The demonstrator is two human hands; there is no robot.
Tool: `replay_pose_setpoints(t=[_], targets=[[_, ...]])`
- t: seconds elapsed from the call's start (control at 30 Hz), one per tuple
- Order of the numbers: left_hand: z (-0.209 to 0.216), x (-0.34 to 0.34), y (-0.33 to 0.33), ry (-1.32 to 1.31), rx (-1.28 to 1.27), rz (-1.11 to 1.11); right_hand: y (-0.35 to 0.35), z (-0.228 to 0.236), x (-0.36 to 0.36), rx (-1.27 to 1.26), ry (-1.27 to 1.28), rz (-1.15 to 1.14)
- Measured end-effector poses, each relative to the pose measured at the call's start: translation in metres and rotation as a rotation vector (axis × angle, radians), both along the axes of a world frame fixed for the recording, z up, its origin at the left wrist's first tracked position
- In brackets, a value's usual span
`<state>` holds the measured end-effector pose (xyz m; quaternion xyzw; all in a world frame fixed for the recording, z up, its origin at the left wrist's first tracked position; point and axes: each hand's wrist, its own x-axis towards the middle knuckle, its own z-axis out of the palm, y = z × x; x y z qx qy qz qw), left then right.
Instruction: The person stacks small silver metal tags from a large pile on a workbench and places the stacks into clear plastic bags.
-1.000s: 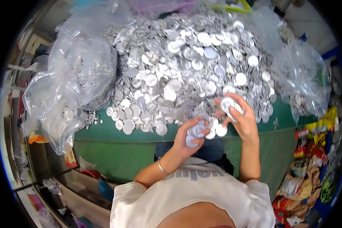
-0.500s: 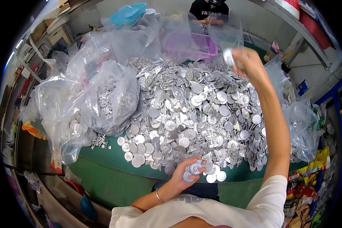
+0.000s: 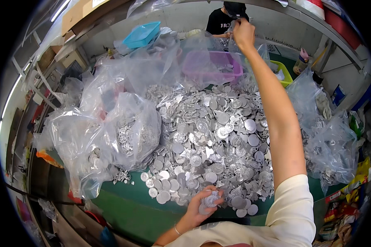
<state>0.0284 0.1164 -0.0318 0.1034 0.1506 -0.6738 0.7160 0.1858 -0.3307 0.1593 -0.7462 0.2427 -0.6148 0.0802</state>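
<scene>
Near the front edge of the green table, my left hand (image 3: 193,209) is closed around several silver metal pieces, round and disc-like (image 3: 211,199). My right arm reaches far forward over the table, and my right hand (image 3: 245,34) is raised high with its fingers closed. It seems to pinch the upper edge of a clear plastic bag (image 3: 235,41); the fingertips are partly hidden. Between my hands spreads a large heap of silver metal discs and ornaments (image 3: 210,136). A few loose discs (image 3: 246,207) lie just right of my left hand.
Clear bags of silver pieces (image 3: 130,131) crowd the left side, and another bag (image 3: 332,148) lies at right. Behind the heap are a purple basket (image 3: 240,70), a yellow-green basket (image 3: 285,73) and a blue basket (image 3: 142,35). Another person (image 3: 218,21) works at the far side.
My right hand has moved up and farther away, and the silver piece seen in it before no longer shows. My left hand keeps its pieces. The whole view has shifted upward.
</scene>
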Motion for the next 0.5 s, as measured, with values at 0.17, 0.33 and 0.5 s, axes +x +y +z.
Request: replay_pose_setpoints(t=[0.17, 0.33, 0.5], targets=[[0.01, 0.008, -0.002, -0.021, 0.043, 0.002, 0.012, -0.009, 0.003, 0.084, 0.609, 0.251], [-0.001, 0.013, -0.004, 0.022, -0.018, 0.018, 0.001, -0.005, 0.02, 0.024, 0.483, -0.081], [-0.003, 0.015, -0.011, 0.011, -0.001, 0.006, -0.099, -0.008, 0.028, -0.077, 0.582, 0.11]])
